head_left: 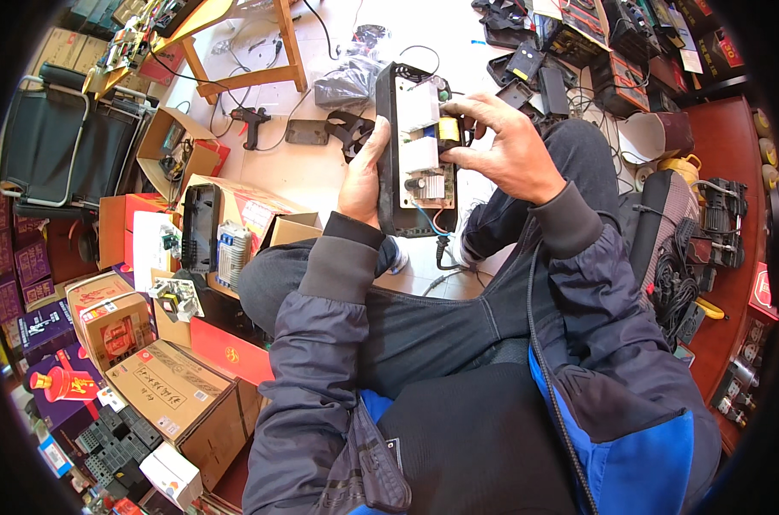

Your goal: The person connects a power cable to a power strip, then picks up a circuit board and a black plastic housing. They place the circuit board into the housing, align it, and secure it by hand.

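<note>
Above my knees I hold a charger-like device, an oblong black plastic casing (389,176) with a circuit board (417,88) in it. Pale metal heat sinks and a yellow-wrapped transformer (449,130) stand up from the board. My left hand (363,177) grips the casing's left side, thumb along its edge. From the right, my right hand (511,148) has thumb and fingers around the board's edge beside the transformer; the fingertips are partly hidden. Blue and brown wires (432,220) come off the board's near end, and a black cable (443,254) hangs below the casing.
On the floor ahead lie a glue gun-like black tool (251,125), a dark flat case (307,131) and loose cables. Cardboard boxes (171,388) crowd my left, with another circuit board (177,297) on them. Black casings (527,73) pile up far right; a reddish cabinet (722,146) flanks my right.
</note>
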Motion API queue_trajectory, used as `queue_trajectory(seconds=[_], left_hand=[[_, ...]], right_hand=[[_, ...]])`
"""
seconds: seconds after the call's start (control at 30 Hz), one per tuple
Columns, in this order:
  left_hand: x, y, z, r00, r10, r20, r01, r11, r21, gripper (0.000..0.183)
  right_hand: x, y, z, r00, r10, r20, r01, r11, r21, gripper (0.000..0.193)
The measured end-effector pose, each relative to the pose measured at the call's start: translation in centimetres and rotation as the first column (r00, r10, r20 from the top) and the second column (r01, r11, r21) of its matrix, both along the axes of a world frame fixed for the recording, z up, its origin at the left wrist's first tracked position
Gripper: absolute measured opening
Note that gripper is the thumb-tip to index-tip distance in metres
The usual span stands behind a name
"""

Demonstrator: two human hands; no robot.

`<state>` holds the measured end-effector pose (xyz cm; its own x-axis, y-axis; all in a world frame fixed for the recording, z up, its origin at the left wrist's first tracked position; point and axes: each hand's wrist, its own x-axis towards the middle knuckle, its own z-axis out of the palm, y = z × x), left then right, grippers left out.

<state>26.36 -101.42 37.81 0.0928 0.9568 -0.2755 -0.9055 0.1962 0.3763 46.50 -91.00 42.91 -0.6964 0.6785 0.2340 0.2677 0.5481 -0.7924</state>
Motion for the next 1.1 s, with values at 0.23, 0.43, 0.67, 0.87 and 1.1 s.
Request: queue_trajectory(seconds=[0.23, 0.43, 0.67, 0.87, 1.1], left_hand=[[0.3, -0.2, 0.1, 0.999, -0.017, -0.051, 0.015, 0.999, -0.041, 0.051], [0.5, -0.5, 0.4, 0.997, -0.018, -0.077, 0.013, 0.998, -0.06, 0.053], [0.4, -0.8, 0.3, 0.995, 0.017, -0.102, -0.02, 0.999, -0.027, 0.052], [0.5, -0.7, 0.0, 0.998, 0.044, -0.051, -0.048, 0.996, -0.079, 0.049], [0.6, -1.1, -0.1, 0.999, -0.025, -0.027, 0.024, 0.999, -0.022, 0.055]], right_hand=[[-0.9, -0.5, 0.1, 1.0, -0.001, 0.027, -0.002, 0.992, 0.123, 0.05], [-0.9, -0.8, 0.9, 0.998, 0.018, 0.058, -0.027, 0.987, 0.159, 0.047], [-1.0, -1.6, 1.8, 0.997, 0.067, 0.028, -0.07, 0.99, 0.119, 0.048], [-1.1, -1.4, 1.8, 0.997, 0.053, 0.049, -0.057, 0.994, 0.096, 0.047], [-1.2, -0.7, 1.8, 0.997, 0.039, 0.063, -0.05, 0.981, 0.186, 0.048]])
